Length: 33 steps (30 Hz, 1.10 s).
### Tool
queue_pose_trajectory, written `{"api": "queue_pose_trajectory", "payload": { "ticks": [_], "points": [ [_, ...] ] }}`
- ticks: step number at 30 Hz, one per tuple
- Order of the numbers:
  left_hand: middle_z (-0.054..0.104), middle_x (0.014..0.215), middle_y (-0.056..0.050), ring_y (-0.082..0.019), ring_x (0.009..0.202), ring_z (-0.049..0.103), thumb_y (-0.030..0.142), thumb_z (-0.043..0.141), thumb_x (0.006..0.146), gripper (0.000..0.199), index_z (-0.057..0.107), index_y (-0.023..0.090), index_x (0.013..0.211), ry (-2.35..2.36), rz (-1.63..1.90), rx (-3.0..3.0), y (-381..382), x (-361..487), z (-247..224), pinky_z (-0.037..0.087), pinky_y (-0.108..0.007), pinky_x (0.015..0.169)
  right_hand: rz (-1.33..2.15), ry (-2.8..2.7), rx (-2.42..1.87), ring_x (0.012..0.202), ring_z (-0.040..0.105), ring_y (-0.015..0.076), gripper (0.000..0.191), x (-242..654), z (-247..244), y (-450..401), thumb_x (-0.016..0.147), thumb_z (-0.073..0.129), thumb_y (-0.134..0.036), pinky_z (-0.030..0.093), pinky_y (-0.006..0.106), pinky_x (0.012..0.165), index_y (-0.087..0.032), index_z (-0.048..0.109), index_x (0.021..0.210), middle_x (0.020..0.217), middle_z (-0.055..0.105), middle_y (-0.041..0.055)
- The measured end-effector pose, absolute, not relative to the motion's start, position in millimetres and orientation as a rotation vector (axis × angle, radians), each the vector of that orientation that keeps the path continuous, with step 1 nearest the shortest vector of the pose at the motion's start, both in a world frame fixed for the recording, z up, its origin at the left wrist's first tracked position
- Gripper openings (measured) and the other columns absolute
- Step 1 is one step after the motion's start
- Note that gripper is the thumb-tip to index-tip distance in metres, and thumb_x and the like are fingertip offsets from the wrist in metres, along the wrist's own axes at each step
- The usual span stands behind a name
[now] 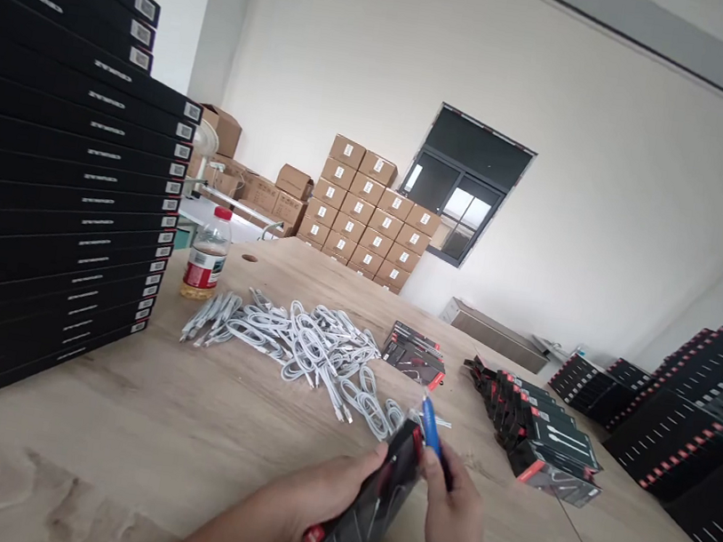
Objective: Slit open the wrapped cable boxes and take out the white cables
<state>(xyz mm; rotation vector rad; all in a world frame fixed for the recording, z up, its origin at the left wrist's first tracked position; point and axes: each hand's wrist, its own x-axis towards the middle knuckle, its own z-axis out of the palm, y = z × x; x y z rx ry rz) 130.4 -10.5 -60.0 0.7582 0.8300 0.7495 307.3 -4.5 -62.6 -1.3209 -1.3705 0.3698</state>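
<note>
My left hand (341, 488) is wrapped around a slim black box (370, 519) with red ends and a faint cable picture on its face. The box is tilted, its top end pointing away from me. Closed in my right hand (453, 517) is a blue pen-shaped tool (430, 422) with a pale, narrow tip pointing up; its exact kind is unclear. That hand is beside the box's upper end. Just beyond the box lies a pile of coiled light-grey cables (317, 341) with plugs on their ends.
Tall stacks of black boxes stand at left (65, 176) and right (680, 441). Several small cable boxes (554, 433) lie in an overlapping row. More flat boxes (413, 355) lie behind the cables. A red-capped bottle (206, 256) stands near the left stack. Cardboard cartons (363, 208) line the wall.
</note>
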Motion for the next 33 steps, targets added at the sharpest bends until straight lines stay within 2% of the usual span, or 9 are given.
{"api": "queue_pose_trajectory", "payload": {
  "ticks": [2,5,9,14,20,24,29,33],
  "points": [
    [0.066,0.062,-0.007,-0.014,0.046,0.056,0.085,0.054,0.074,0.075,0.074,0.013,0.073,0.89,0.716,0.754,-14,138,-65,0.041,-0.023,0.043,0.374,-1.283,-1.326,0.099,0.071,0.0326,0.061,307,-53,-3,0.082,0.06,-0.067,0.056,0.041,0.085,-0.015,0.072,0.113,0.105,0.079,0.0124],
    [0.067,0.063,-0.007,-0.014,0.049,0.058,0.089,0.048,0.075,0.08,0.073,0.013,0.072,0.868,0.708,0.644,-12,139,-66,0.045,-0.023,0.046,0.326,-1.275,-1.275,0.103,0.07,0.032,0.06,308,-51,-3,0.079,0.065,-0.065,0.054,0.043,0.092,-0.016,0.071,0.113,0.111,0.077,0.0128],
    [0.07,0.067,-0.01,-0.017,0.053,0.063,0.09,0.048,0.072,0.081,0.071,0.013,0.071,0.883,0.82,0.567,1,124,-56,0.05,-0.025,0.049,0.368,-1.341,-1.246,0.102,0.07,0.0314,0.052,319,-60,-6,0.079,0.068,-0.059,0.055,0.043,0.09,-0.018,0.072,0.111,0.111,0.076,0.013],
    [0.073,0.069,-0.009,-0.018,0.053,0.065,0.079,0.055,0.08,0.068,0.071,0.013,0.078,0.909,1.007,0.51,12,106,-45,0.052,-0.026,0.051,0.502,-1.529,-1.31,0.099,0.071,0.0314,0.043,331,-61,-7,0.074,0.07,-0.049,0.054,0.042,0.091,-0.019,0.074,0.105,0.105,0.078,0.0115],
    [0.075,0.073,-0.01,-0.018,0.057,0.068,0.069,0.044,0.093,0.064,0.072,0.013,0.085,0.831,1.197,0.511,18,90,-33,0.055,-0.027,0.056,0.578,-1.784,-1.44,0.092,0.071,0.0284,0.029,328,-56,-14,0.072,0.066,-0.03,0.051,0.037,0.083,-0.023,0.076,0.098,0.098,0.079,0.0064],
    [0.077,0.08,-0.012,-0.021,0.061,0.07,0.068,0.041,0.094,0.064,0.072,0.012,0.092,0.821,1.219,0.531,21,82,-29,0.057,-0.03,0.06,0.483,-2.062,-1.665,0.087,0.068,0.0263,0.023,322,-50,-22,0.07,0.065,-0.02,0.045,0.035,0.08,-0.024,0.077,0.09,0.091,0.078,0.0053],
    [0.078,0.082,-0.014,-0.022,0.064,0.072,0.068,0.044,0.093,0.063,0.072,0.011,0.093,0.804,1.211,0.522,20,80,-29,0.058,-0.03,0.06,0.389,-2.244,-1.838,0.087,0.065,0.0263,0.011,320,-48,-28,0.068,0.07,-0.025,0.039,0.033,0.073,-0.022,0.072,0.078,0.087,0.075,0.0065],
    [0.078,0.082,-0.014,-0.024,0.064,0.073,0.067,0.044,0.093,0.063,0.072,0.011,0.101,0.79,1.194,0.519,21,81,-28,0.058,-0.033,0.059,0.497,-2.148,-1.771,0.085,0.065,0.025,0.015,325,-53,-26,0.07,0.074,-0.034,0.04,0.032,0.071,-0.022,0.071,0.079,0.085,0.073,0.0049]
  ]
}}
